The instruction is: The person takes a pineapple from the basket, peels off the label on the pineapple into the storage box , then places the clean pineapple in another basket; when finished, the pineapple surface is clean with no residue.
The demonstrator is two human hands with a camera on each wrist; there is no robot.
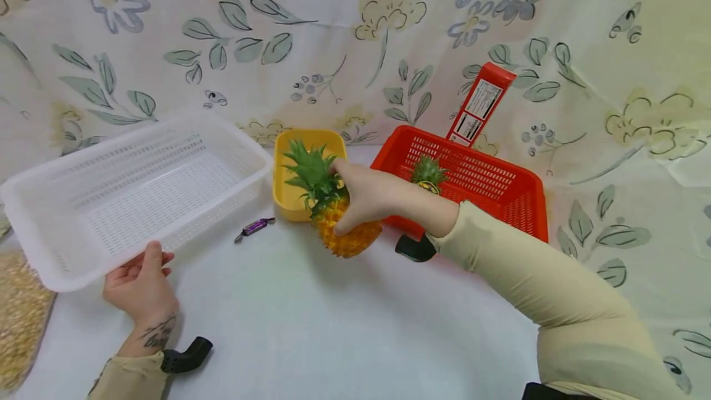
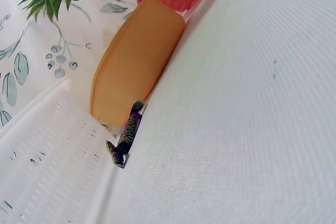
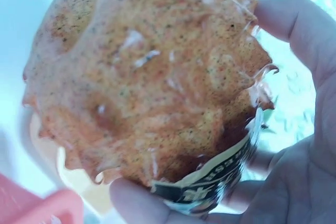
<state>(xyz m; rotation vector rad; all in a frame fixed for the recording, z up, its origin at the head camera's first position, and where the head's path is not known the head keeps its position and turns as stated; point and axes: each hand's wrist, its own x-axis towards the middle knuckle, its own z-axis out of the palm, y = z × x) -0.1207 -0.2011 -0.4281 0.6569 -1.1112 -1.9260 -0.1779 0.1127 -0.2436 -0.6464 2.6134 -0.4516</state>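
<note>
In the head view my right hand (image 1: 366,196) grips a pineapple (image 1: 339,227) with a green leafy crown, held tilted above the table in front of a yellow container (image 1: 283,202). The right wrist view shows the pineapple's base (image 3: 152,77) close up, with fingers and thumb around it and a printed label (image 3: 199,187) on its side. My left hand (image 1: 143,286) pinches the near rim of a white perforated basket (image 1: 222,227), which stands at the left. A purple wrapped candy (image 1: 255,227) lies between this basket and the yellow container.
At the right stands a red basket (image 1: 522,202), with another pineapple (image 1: 429,173) inside. A red box with a white label (image 1: 480,104) leans behind it. A bag of yellow kernels (image 1: 22,320) lies at the left edge. Floral cloth (image 1: 333,36) hangs behind.
</note>
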